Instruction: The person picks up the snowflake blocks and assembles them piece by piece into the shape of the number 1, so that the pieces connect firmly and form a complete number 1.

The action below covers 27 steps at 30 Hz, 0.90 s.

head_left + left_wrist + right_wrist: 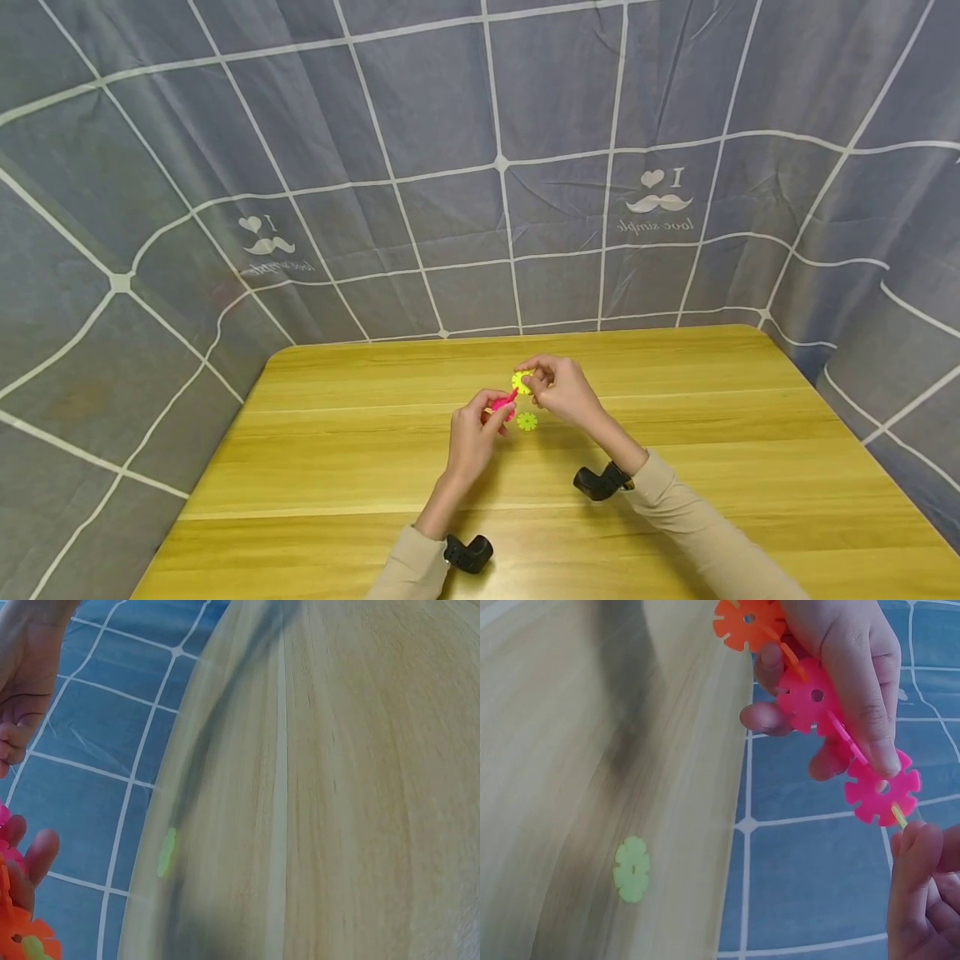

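Note:
My left hand (468, 440) grips a chain of notched plastic discs. In the right wrist view the chain runs from an orange disc (733, 624) through a pink disc (801, 696) to another pink disc (864, 793), linked at their slots. Above it, my right hand (568, 392) pinches a yellow disc (519, 384) between thumb and finger. The yellow disc's edge meets the rim of the end pink disc; how deep it sits in the slot I cannot tell. In the left wrist view, orange discs (34, 930) show by the left fingers.
One yellow-green notched disc (527, 422) lies flat on the wooden table (337, 467), just below the hands. Black wrist cameras sit on the left wrist (468, 554) and the right wrist (600, 482). A grey gridded curtain (450, 217) hangs behind the table and along its sides.

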Tool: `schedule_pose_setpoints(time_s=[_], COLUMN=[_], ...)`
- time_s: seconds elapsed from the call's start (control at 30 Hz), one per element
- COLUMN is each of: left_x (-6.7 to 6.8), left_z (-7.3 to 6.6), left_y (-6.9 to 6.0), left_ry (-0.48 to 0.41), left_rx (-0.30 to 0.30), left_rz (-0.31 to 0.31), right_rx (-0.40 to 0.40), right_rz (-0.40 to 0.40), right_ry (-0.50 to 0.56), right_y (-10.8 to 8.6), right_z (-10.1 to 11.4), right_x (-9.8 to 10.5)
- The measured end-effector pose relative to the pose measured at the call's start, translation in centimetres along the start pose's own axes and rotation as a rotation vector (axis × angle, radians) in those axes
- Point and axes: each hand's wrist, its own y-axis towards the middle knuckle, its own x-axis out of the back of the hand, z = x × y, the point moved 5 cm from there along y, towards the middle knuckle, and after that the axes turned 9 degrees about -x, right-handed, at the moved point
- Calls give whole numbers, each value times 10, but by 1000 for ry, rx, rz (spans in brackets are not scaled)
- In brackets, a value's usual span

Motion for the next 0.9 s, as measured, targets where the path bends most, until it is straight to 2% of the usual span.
schedule_pose_setpoints(time_s=[0.2,0.4,0.57,0.9], left_x=[1,1,1,3], left_z=[0,-1,-2,-1], left_y=[0,1,2,3], left_ry=[5,-10,-15,33], left_rx=[8,16,-2,-10], left_rz=[1,-2,-4,-42], right_rx=[-50,-42,-48,-81], right_rz=[13,45,61,16], right_ry=[63,76,74,45], right_y=[0,0,2,3], right_z=[-3,-4,-6,-7], right_x=[-2,-3,-2,-1])
